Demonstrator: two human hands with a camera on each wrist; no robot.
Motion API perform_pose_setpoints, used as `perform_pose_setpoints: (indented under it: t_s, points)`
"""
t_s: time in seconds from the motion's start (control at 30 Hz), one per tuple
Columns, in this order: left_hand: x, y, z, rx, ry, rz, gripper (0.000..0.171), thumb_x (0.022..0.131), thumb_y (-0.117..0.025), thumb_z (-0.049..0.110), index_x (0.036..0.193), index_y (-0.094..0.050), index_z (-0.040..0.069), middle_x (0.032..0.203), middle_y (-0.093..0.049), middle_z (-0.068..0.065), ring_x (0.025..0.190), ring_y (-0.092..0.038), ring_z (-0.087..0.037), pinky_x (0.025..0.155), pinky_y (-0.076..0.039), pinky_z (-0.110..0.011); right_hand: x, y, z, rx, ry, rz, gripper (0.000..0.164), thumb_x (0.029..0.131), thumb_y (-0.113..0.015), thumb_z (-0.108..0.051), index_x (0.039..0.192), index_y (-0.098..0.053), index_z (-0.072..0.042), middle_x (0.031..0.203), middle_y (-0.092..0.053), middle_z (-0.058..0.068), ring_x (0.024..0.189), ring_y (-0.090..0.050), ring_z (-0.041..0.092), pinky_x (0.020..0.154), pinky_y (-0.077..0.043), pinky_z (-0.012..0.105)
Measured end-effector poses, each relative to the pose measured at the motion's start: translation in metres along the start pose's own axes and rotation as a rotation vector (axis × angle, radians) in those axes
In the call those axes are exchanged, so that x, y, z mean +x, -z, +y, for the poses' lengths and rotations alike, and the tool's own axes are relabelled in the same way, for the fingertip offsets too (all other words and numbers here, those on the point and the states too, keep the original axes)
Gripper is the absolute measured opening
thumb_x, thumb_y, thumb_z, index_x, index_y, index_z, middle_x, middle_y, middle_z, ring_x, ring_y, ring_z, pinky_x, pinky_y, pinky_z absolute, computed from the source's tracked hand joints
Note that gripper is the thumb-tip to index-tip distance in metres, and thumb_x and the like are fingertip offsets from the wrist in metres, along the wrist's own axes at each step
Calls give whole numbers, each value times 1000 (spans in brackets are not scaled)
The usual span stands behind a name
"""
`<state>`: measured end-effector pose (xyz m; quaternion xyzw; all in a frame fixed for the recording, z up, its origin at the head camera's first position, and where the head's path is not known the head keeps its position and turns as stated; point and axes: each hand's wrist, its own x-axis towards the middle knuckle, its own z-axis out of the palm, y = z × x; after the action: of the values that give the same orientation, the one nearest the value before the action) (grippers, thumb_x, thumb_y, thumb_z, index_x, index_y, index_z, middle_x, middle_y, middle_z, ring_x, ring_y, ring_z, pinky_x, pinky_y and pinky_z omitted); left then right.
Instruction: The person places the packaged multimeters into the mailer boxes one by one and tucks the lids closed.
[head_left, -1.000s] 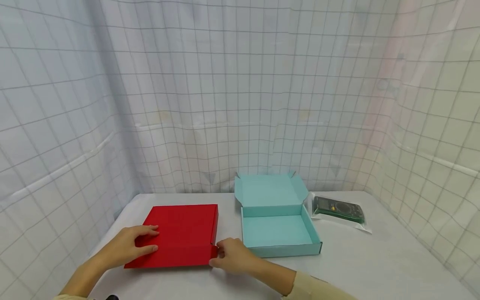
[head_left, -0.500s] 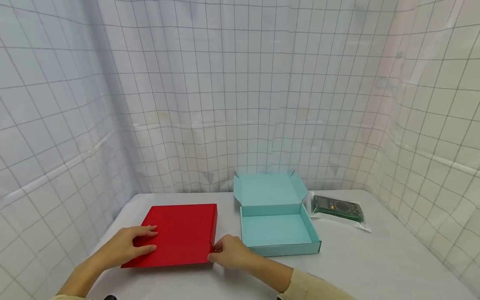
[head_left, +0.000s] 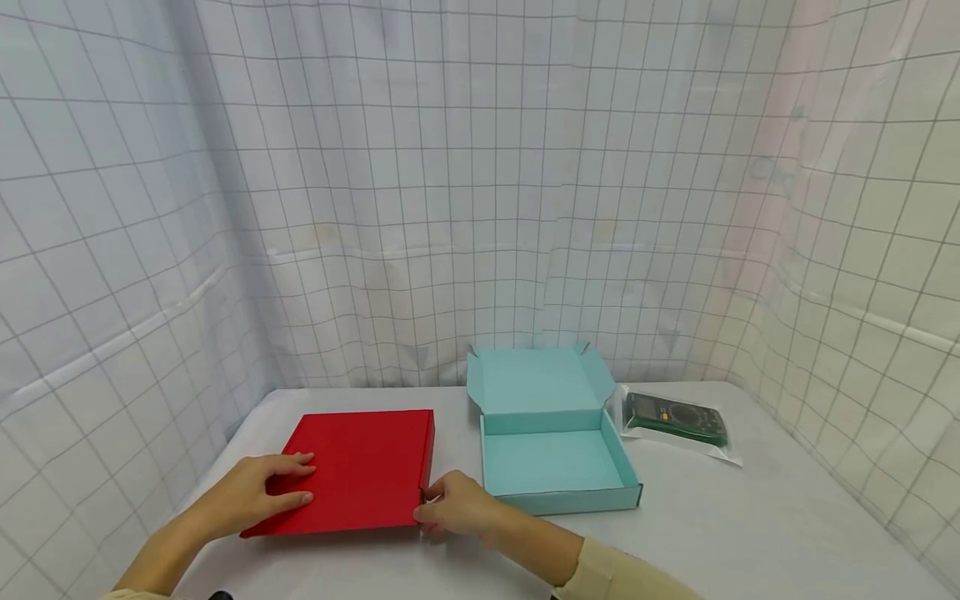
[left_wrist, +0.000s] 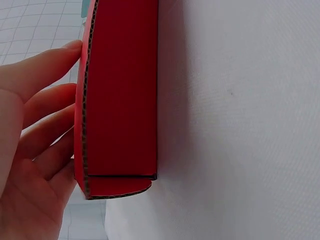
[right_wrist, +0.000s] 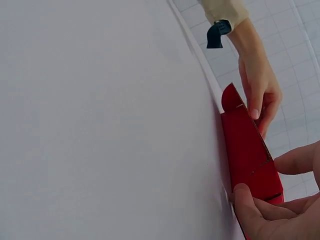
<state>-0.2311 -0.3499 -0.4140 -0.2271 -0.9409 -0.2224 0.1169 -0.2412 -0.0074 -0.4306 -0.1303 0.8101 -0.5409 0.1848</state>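
Note:
A red cardboard box [head_left: 360,471] lies on the table at left, its lid lowered. My left hand [head_left: 251,497] rests on the lid's left part, fingers fairly straight and spread. At the front right corner, my right hand [head_left: 461,506] pinches the box, its thumb [right_wrist: 243,197] low on the front wall and a finger at the lid's edge. The small flap there is mostly hidden by this hand. In the left wrist view, a small side flap [left_wrist: 120,186] sticks out at the other front corner, and the lid's edge stands over the front wall [left_wrist: 122,100].
An open light-blue box [head_left: 566,502] stands right of the red one, lid leaning back. Beyond it lies a dark green multimeter [head_left: 677,417] in a clear plastic bag. Gridded white curtains [head_left: 517,208] enclose the white-covered table [head_left: 720,525] at the back and sides.
The small flap at the red box's front right corner, sticking out before, has gone inward under my right fingers. My left hand has stayed in place on the lid.

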Motion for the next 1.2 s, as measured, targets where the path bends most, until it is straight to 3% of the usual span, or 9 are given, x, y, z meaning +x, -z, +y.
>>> perform_pose_setpoints:
  t_s: [0.13,0.3,0.47,0.57,0.7,0.8,1.0,1.2]
  points:
    - [-1,0,0,-10,7,-13,49,89,-82,39,124,-75,6,132,-69,-6,126,-60,-39,99,-50,-59,2,-1,1,-13,2,0,32,92,-77,-8,118,-66,7,83,-68,4,73,-68,20,72,-60,34]
    - [-3,1,-1,-27,26,-31,50,89,-83,39,125,-75,6,134,-68,-6,127,-58,-40,98,-51,-59,4,0,3,-122,41,2,36,89,-81,-12,119,-71,4,84,-67,0,75,-64,19,69,-59,34]
    - [-4,2,-2,-29,31,-36,50,87,-84,38,125,-75,6,134,-68,-6,128,-58,-40,98,-52,-56,4,0,2,-322,188,29,30,85,-84,-13,110,-74,-1,75,-62,-5,71,-57,13,58,-53,26]
    - [-5,2,-2,-33,32,-42,52,87,-84,39,126,-74,7,135,-67,-6,128,-57,-40,99,-52,-56,3,-1,-1,-465,292,60,38,84,-87,-16,116,-71,-2,74,-61,-6,67,-56,11,54,-49,23]
    - [-7,5,-3,-48,30,-86,57,85,-85,40,130,-72,7,139,-64,-7,130,-55,-42,99,-53,-46,3,-2,-6,-710,428,88,59,84,-88,-23,133,-65,-1,116,-72,2,105,-68,15,78,-59,25]
    - [-8,8,-4,-58,30,-134,62,81,-88,35,134,-69,8,145,-59,-10,132,-51,-45,98,-53,-40,7,0,-8,-887,489,73,71,85,-86,-32,144,-59,-4,149,-55,6,136,-53,21,97,-54,31]
    - [-14,14,-4,-102,101,-118,71,75,-91,24,138,-64,4,147,-48,-26,129,-46,-52,92,-55,-54,18,9,-9,-982,492,-26,80,86,-85,-39,153,-51,-10,160,-43,3,146,-40,19,101,-52,32]
    - [-22,14,-7,-255,178,-126,73,80,-88,16,142,-56,-4,150,-34,-38,114,-59,-51,79,-61,-36,25,13,-13,-1018,502,-75,80,86,-84,-41,153,-52,-12,159,-45,2,145,-42,18,102,-51,34]
